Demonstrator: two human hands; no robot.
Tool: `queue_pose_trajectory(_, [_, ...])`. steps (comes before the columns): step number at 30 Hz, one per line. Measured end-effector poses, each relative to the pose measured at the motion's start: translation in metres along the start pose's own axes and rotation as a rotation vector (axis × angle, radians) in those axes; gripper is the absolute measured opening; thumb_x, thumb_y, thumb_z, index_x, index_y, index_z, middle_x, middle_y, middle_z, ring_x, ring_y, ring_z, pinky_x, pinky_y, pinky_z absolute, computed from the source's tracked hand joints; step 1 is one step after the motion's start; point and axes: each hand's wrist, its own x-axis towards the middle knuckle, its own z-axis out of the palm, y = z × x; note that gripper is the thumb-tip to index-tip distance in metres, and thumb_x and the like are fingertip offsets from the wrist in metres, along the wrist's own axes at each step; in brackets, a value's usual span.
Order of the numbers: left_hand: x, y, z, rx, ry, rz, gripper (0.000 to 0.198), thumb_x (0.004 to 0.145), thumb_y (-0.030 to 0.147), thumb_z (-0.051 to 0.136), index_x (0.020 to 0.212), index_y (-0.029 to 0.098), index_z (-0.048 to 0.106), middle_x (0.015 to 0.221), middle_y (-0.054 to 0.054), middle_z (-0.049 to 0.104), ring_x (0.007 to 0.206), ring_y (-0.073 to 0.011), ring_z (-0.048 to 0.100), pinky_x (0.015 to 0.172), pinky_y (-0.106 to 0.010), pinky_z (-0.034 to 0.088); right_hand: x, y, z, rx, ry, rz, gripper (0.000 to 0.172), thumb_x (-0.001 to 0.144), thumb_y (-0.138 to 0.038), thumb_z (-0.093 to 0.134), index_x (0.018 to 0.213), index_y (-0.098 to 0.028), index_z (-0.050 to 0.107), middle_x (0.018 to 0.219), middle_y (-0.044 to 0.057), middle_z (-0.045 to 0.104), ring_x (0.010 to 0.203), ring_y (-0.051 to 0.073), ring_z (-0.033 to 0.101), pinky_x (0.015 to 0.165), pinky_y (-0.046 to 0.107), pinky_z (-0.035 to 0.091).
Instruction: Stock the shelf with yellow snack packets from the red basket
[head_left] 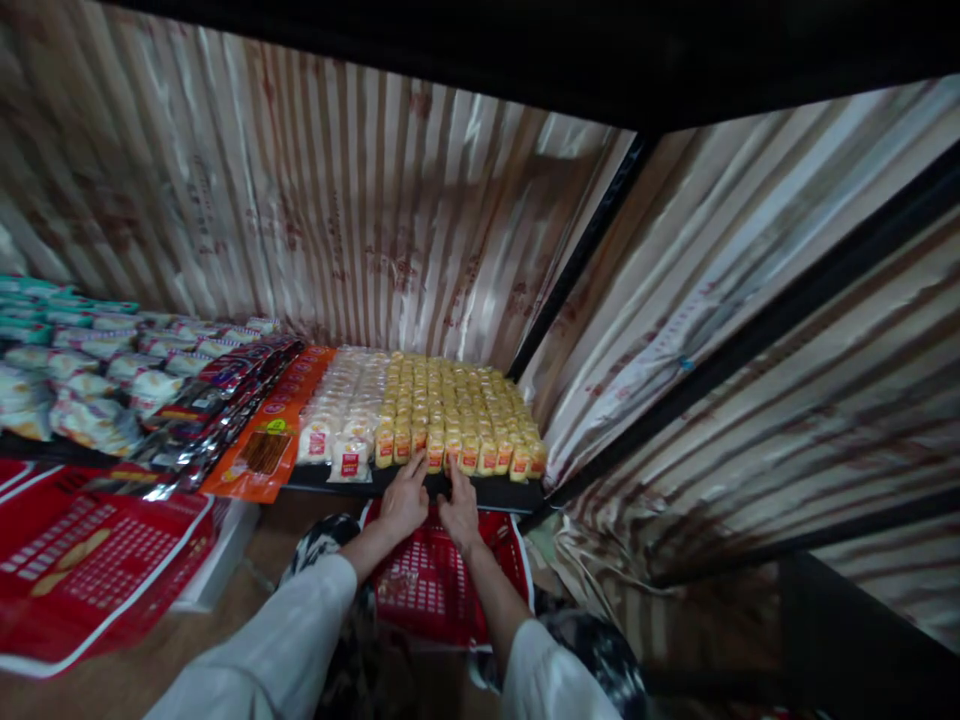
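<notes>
Rows of small yellow packets (465,410) stand on a black shelf (487,492). At their front edge is my left hand (406,498), its fingers stretched toward the front packets. My right hand (459,505) is just beside it, fingers apart and fingertips at the front row. Neither hand has anything in its grasp. Left of the yellow packets are white packets (350,458) with red labels, then an orange bag (262,452). Below my hands, between my knees, is a red bag (420,585) with a white grid print.
Dark shiny packets (225,400), white bags (97,410) and teal packets (30,310) fill the shelf's left side. A larger red bag (97,560) lies at lower left. Striped sheeting (360,200) hangs behind, with black metal bars (750,350) at the right.
</notes>
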Motion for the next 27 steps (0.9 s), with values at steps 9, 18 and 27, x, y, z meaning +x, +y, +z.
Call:
queue_pose_trajectory(9, [0.008,0.002,0.003,-0.031,-0.074,-0.024,0.068,0.073,0.002,0.041,0.140,0.008,0.034,0.149,-0.011,0.032,0.137,-0.0190,0.030,0.114,-0.030,0.028,-0.008,-0.025,-0.012,-0.148,-0.099,-0.028,0.082,0.067,-0.006,0.043,0.145,-0.025,0.026,0.114,0.007,0.052,0.107,0.021,0.045,0.098,0.032,0.038])
queue_pose_trajectory(18, [0.010,-0.002,0.006,-0.071,-0.068,-0.007,0.070,0.071,0.000,0.040,0.141,0.007,0.033,0.151,-0.012,0.027,0.138,-0.0178,0.028,0.114,-0.028,0.028,-0.004,-0.042,-0.018,-0.258,-0.158,0.004,0.081,0.066,-0.005,0.045,0.144,-0.022,0.029,0.114,0.010,0.053,0.109,0.024,0.043,0.097,0.032,0.036])
queue_pose_trajectory(27, [0.005,-0.013,0.011,-0.083,-0.026,0.015,0.067,0.071,0.000,0.039,0.138,0.012,0.038,0.148,-0.009,0.035,0.136,-0.0174,0.033,0.113,-0.032,0.030,-0.004,-0.042,-0.019,-0.245,-0.167,0.035,0.084,0.063,-0.005,0.045,0.144,-0.018,0.029,0.111,0.010,0.052,0.107,0.024,0.041,0.098,0.030,0.036])
